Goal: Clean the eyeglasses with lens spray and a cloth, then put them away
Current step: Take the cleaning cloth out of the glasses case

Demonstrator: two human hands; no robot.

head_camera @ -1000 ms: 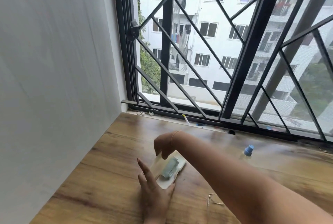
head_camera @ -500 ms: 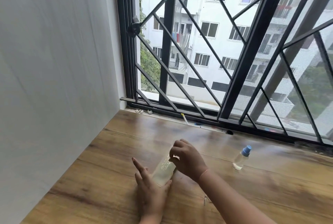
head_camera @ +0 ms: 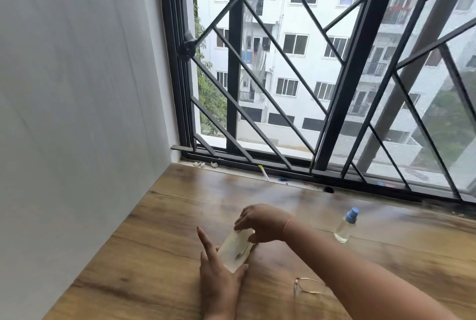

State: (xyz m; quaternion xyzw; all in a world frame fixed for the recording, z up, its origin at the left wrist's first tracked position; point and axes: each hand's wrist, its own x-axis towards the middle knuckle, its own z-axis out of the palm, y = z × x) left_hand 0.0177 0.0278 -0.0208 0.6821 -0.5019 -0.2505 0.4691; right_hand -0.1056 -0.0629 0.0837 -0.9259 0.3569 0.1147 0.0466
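One case [head_camera: 237, 250], one spray bottle [head_camera: 345, 227], one eyeglasses [head_camera: 307, 287].

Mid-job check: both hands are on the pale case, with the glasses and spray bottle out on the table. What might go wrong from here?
1. The thin wire-framed eyeglasses lie on the wooden table beside the right forearm, which partly hides them. Lowering that arm might bend or shove them.
2. The clear spray bottle with a blue cap stands upright just beyond the arm, so a sideways sweep may topple it.
3. The left hand and right hand hold the pale translucent case only at its ends, so it might slip.
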